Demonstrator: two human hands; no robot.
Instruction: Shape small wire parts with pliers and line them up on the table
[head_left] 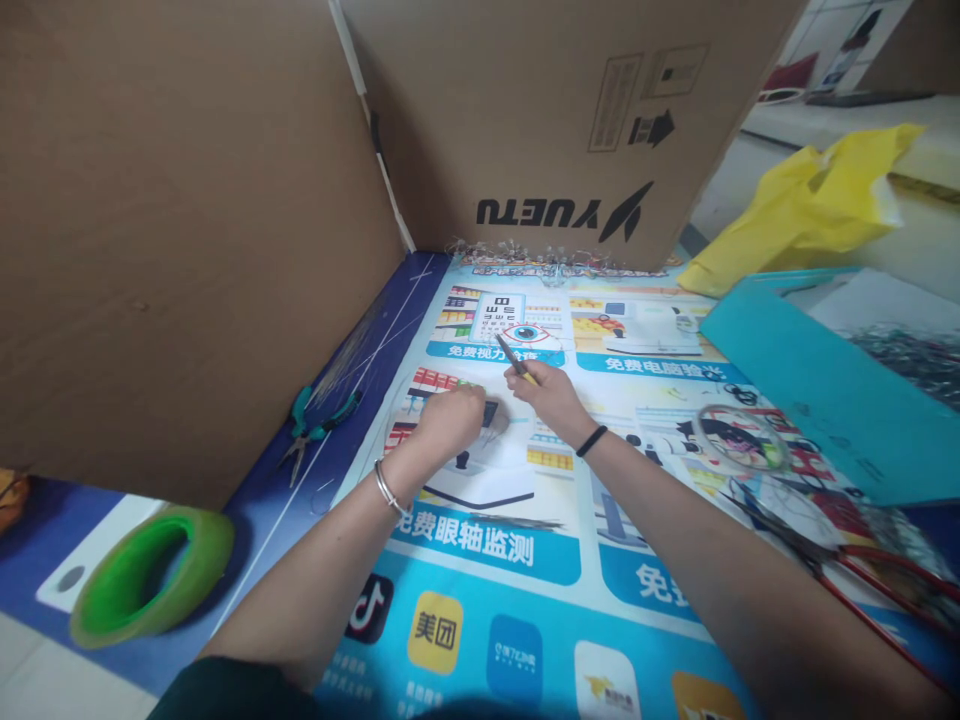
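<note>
My right hand (553,400) is closed around a slim tool (513,355) with a long dark end and a bit of yellow by the fingers. The tool's dark end points up and left, over the printed eye picture. Just to its left, my left hand (450,420) is closed low over the printed poster (480,580). Whatever its fingers pinch is hidden or too thin to make out. A few thin dark wires (517,522) lie on the poster below the hands.
Tall cardboard panels (187,200) stand behind and at left. Teal-handled pliers (321,420) and a green-cored tape roll (154,575) lie left. Right are red-handled scissors (847,560), a clear ring (739,437), a teal box (825,400) of wire pieces and a yellow bag (802,205).
</note>
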